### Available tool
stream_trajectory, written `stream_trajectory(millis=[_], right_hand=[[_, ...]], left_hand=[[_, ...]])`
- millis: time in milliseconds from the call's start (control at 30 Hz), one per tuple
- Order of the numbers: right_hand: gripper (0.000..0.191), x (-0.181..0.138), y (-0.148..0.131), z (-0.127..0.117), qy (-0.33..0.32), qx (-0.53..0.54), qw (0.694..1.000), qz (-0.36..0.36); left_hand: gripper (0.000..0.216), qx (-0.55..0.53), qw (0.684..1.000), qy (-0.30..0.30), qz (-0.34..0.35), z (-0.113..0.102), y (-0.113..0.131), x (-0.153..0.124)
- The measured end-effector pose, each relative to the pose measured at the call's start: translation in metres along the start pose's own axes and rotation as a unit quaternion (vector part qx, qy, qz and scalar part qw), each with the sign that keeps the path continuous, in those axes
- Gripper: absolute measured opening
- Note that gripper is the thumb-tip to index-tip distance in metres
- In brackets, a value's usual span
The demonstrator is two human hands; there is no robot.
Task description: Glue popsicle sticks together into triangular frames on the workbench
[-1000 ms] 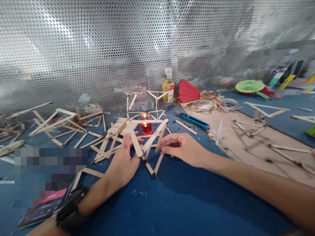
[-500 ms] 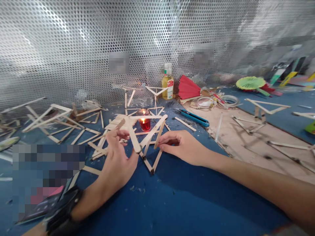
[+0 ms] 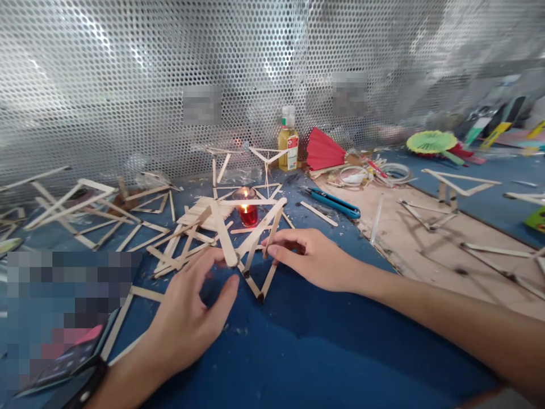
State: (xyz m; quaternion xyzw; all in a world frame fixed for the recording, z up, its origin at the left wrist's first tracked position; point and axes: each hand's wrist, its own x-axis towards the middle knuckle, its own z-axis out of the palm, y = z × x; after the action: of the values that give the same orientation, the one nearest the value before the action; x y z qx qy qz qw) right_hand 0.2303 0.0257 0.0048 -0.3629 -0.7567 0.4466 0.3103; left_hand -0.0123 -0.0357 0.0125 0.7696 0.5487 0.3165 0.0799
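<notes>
Sitting right in the middle of the blue counter (image 3: 323,352) is a frame of craft sticks (image 3: 251,244), part flat and part propped up into a peak. The right hand (image 3: 315,258) has its fingers (image 3: 276,241) pinched on one slanted stick of it. The left hand (image 3: 187,312) lies loosely spread on the counter just beside the frame, fingertips at a stick's lower end, gripping nothing that I can see. Just behind the frame burns a small red candle (image 3: 247,209). Further back there's a yellow bottle (image 3: 288,141) and a red paper fan (image 3: 322,150), with a blue cutter (image 3: 334,203) off to the right.
</notes>
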Motion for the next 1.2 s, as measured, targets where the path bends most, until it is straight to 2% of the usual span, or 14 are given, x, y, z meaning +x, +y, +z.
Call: stream_trajectory(millis=[133,233,400,533,600,667,800,1000,1100,1167,1200], right_hand=[[0.026,0.002,0.001,0.001,-0.013,0.015,1.000,-0.010],[0.026,0.002,0.001,0.001,-0.014,0.032,0.999,-0.012],[0.025,-0.003,-0.003,0.000,-0.009,0.065,0.998,0.004],[0.025,-0.006,-0.004,0.001,-0.007,0.085,0.996,0.021],[0.026,-0.008,-0.003,0.002,-0.004,0.082,0.996,0.024],[0.027,-0.010,-0.003,0.002,0.002,0.078,0.997,0.029],[0.026,-0.013,-0.005,0.003,0.016,0.105,0.993,0.053],[0.027,-0.010,-0.010,0.002,0.031,0.134,0.988,0.074],[0.028,-0.010,-0.010,0.003,0.028,0.149,0.985,0.077],[0.028,-0.010,-0.010,0.003,0.024,0.163,0.983,0.082],[0.028,-0.010,-0.009,0.003,0.023,0.170,0.982,0.084]], left_hand=[[0.037,0.004,0.998,0.063,-0.021,0.003,0.000,0.004],[0.058,0.006,0.996,0.090,-0.012,0.004,0.000,0.008],[0.059,0.051,0.996,0.076,0.015,0.004,0.000,0.006],[0.081,0.041,0.996,0.070,0.043,0.007,-0.003,0.002],[0.086,0.029,0.997,0.055,0.052,0.010,-0.004,0.000],[0.078,0.028,0.998,0.044,0.042,0.012,-0.005,-0.001],[0.043,0.066,0.997,0.040,0.015,0.012,-0.003,0.000],[0.033,0.044,0.999,0.017,0.004,0.012,-0.008,0.003],[0.034,0.005,0.997,0.069,-0.019,0.007,-0.007,0.004],[0.023,0.004,0.995,0.102,-0.016,0.000,-0.004,0.003],[0.014,0.017,0.995,0.098,-0.006,-0.003,-0.002,0.002]])
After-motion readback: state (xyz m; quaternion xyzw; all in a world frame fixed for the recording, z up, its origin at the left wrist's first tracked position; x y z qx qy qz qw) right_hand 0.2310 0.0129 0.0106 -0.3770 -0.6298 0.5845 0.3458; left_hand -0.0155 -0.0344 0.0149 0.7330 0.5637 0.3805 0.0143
